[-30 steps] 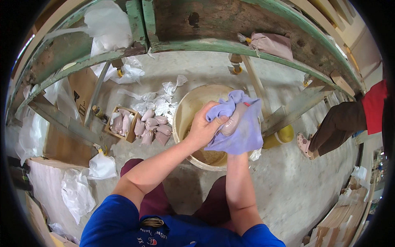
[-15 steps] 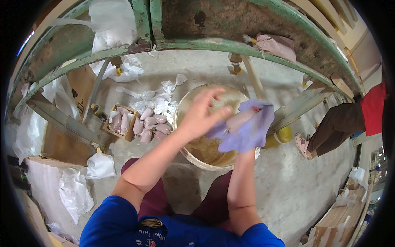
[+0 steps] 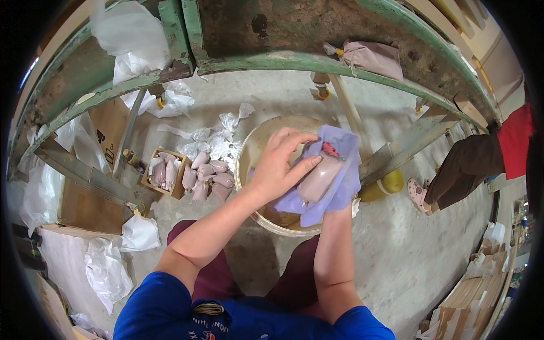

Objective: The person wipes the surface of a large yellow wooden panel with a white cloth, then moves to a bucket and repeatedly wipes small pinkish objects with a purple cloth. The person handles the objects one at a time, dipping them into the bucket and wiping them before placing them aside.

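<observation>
Above, green bench (image 3: 272,63): we see its worn edge curving across the top, and a larger pink bag (image 3: 374,59) lies on it, toward the right.
Brown carton (image 3: 93,198): it stands at the left side, and white plastic (image 3: 39,187) is near it.
Bucket (image 3: 260,139): it is round and wide, standing on the floor before the person's knees.
Co-worker's leg (image 3: 464,173): we notice it at the right, in dark trousers.
Purple cloth (image 3: 347,144): it is spread above the right part of the bucket; the right forearm (image 3: 334,249) goes below it, the right hand is hidden, so we cannot tell how its fingers stand.
Left hand (image 3: 280,164): its thumb and forefinger are rather wide apart, the thumb against the pinkish pouch (image 3: 320,180).
Wooden box (image 3: 182,178): it holds several similar pouches, and more of these small pouches (image 3: 205,169) lie just beside it.
Pinkish pouch: it rests on the cloth, over the bucket.
Red tie (image 3: 330,149): we find it at the pouch's far end.
</observation>
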A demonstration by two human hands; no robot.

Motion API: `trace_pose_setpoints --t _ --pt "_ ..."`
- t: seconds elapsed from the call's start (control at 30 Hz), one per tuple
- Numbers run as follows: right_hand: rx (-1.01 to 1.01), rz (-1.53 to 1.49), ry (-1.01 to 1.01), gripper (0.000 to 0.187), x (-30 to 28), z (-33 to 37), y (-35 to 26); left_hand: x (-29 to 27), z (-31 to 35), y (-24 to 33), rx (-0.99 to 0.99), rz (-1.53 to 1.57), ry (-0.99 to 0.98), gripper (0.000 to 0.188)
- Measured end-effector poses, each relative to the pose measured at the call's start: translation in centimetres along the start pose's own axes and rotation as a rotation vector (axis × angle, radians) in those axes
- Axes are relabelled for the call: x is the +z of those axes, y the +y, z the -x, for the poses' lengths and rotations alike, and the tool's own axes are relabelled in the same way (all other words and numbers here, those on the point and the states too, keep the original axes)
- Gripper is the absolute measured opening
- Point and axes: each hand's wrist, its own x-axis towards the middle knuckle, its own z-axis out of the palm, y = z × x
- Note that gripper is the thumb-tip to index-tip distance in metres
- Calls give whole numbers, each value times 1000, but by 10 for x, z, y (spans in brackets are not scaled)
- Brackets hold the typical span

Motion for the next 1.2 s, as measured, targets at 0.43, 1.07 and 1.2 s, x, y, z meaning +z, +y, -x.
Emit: trace_pose_setpoints --t 0.43,1.07,1.2 --pt "331 -27 -196 27 18 27 -34 -16 -32 -22 -320 333 60 15" --pt "-14 -148 35 27 -39 -9 9 30 21 -8 -271 234 -330 56" --pt "-369 411 -31 32 -28 -21 -1 15 17 -14 -854 929 -178 36"
